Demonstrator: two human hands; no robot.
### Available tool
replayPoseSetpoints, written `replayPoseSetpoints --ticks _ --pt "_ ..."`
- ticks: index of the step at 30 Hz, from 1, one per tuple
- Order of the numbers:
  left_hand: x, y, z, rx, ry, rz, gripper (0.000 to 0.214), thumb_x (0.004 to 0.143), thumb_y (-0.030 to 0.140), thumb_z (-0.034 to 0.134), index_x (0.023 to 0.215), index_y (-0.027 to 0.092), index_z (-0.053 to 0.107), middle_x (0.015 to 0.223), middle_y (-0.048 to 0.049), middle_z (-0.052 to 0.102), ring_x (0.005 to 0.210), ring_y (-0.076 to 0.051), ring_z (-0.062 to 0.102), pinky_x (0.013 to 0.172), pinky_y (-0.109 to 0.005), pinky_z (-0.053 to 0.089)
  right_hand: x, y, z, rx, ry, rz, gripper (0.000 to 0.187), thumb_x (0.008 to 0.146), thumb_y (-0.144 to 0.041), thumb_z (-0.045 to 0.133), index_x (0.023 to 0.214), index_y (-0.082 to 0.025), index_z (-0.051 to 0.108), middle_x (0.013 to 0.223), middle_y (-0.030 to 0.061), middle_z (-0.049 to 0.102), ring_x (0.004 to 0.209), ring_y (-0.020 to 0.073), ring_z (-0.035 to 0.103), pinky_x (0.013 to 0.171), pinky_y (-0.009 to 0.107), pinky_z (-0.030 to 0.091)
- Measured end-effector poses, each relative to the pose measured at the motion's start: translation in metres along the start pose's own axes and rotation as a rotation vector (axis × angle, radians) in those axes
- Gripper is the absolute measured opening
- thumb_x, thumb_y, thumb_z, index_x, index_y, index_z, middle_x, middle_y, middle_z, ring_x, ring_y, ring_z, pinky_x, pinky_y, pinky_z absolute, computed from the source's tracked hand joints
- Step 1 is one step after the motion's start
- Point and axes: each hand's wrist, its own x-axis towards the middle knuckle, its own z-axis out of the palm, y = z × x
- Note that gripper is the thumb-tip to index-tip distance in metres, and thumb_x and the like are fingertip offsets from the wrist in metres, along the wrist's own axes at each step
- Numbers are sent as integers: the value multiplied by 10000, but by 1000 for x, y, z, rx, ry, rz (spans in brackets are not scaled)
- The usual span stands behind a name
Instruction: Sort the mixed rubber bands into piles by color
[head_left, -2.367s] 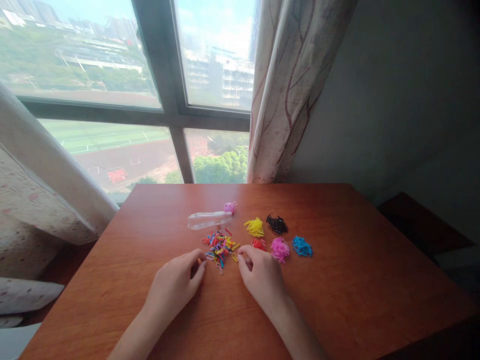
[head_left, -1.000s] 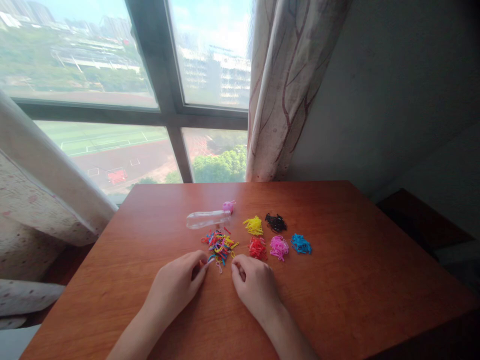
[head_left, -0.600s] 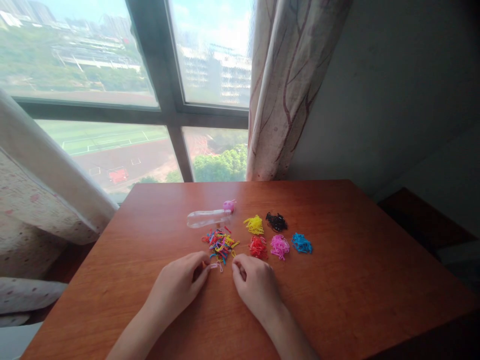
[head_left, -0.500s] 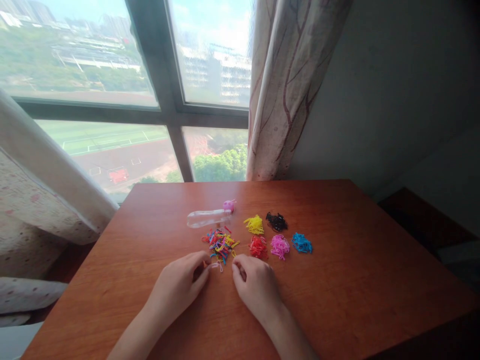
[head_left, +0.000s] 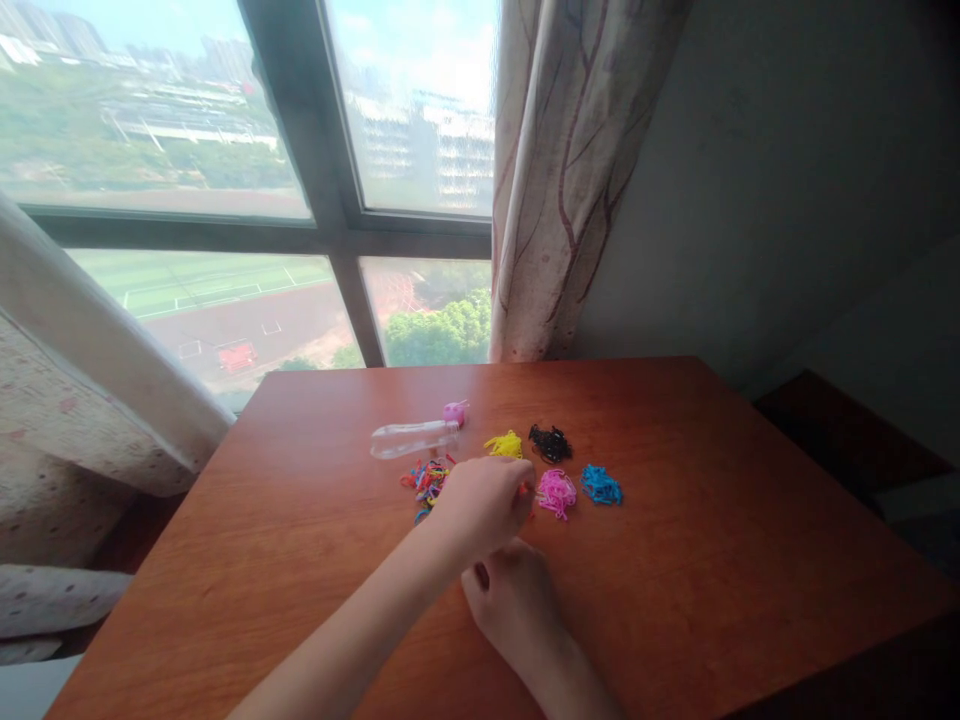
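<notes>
My left hand (head_left: 487, 505) reaches across to the right, its fingers pinched on a small pale rubber band at the left edge of the pink rubber band pile (head_left: 557, 494). It covers most of the red pile. Below it my right hand (head_left: 514, 590) rests on the table with fingers curled; its fingertips are partly hidden by my left wrist, and what they hold does not show. A mixed heap of colourful rubber bands (head_left: 427, 480) lies left of my hands, partly behind my left forearm.
Yellow (head_left: 505, 443), black (head_left: 550, 443) and blue (head_left: 601, 484) rubber band piles lie on the brown wooden table (head_left: 675, 590). A clear bottle (head_left: 412, 440) lies on its side behind the mixed heap, near a pink cap (head_left: 454, 412). A window and curtains stand beyond.
My left hand has moved from the mixed heap rightward, crossing over my right hand to the pink pile. My right hand has stayed nearly in place, slightly lower. The view shifted a little.
</notes>
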Motion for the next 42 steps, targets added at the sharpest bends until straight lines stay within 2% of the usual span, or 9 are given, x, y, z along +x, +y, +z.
replayPoseSetpoints --ticks 5,11,16,22,26,29,35,42 --pt "38 15 14 30 -43 52 175 819 207 527 872 207 694 836 -90 738 781 -241 696 677 -309 507 1 0 0 12 -9 15 180 739 -58 564 747 -199 677 742 33 707 675 169 634 584 255 298" --pt "48 17 16 43 -48 48 188 810 216 551 903 197 713 857 -109 749 783 -266 707 674 -331 514 2 -3 -1 20 -6 -6 184 747 -51 546 750 -203 649 752 13 698 677 160 637 572 262 278" --pt "24 -3 7 26 27 -62 197 863 257 506 898 232 698 822 -62 742 756 -226 693 631 -279 459 2 -4 -4 29 -1 -23 150 824 -99 540 760 -216 611 718 -12 668 654 142 610 567 265 253" --pt "-32 -49 -10 -10 128 -227 192 889 265 476 888 227 664 790 -8 724 710 -166 649 613 -237 404 1 -2 -3 102 54 -47 149 848 -101 531 778 -221 585 741 -22 662 699 137 608 612 247 279" --pt "-66 -75 -12 -36 201 -368 264 919 375 449 1035 256 654 766 15 717 685 -168 644 597 -236 382 3 -1 -2 147 99 -25 142 864 -111 514 823 -219 596 720 -20 655 668 143 607 609 255 281" --pt "-79 -86 -7 32 192 -464 337 933 379 405 1169 259 614 848 -3 737 729 -189 672 623 -253 388 6 -3 -2 173 120 2 143 878 -116 511 892 -219 608 747 -18 674 679 151 627 619 256 297" --pt "-84 -92 2 89 137 -525 366 935 349 387 1247 261 558 935 -19 745 820 -217 695 654 -271 388 13 -13 2 91 80 -2 102 874 -137 579 879 -234 609 753 -23 683 688 161 639 599 262 289" --pt "-95 -80 6 1 99 -507 204 931 358 416 957 261 593 842 16 717 776 -188 673 646 -254 382 21 -21 8 25 85 24 53 886 -182 607 865 -231 616 748 -8 695 669 157 639 566 253 266"
